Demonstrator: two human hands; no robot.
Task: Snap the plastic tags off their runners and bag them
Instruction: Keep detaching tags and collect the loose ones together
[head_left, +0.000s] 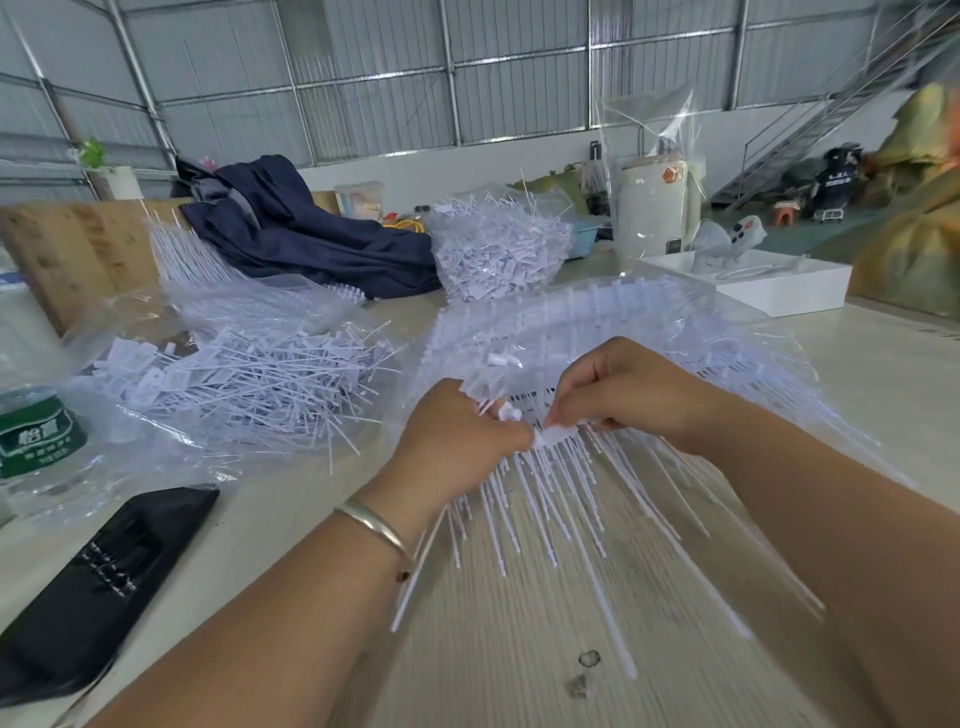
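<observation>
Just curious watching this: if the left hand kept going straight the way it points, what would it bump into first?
Most likely the right hand: the left hand points right at it, both pinching one tag. Depth looks matched.

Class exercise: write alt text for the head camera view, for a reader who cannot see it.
Two bare hands, left hand and right hand, pinch a white plastic tag on a runner of tags spread over a wooden table. A clear bag of loose tags lies to the left.
</observation>
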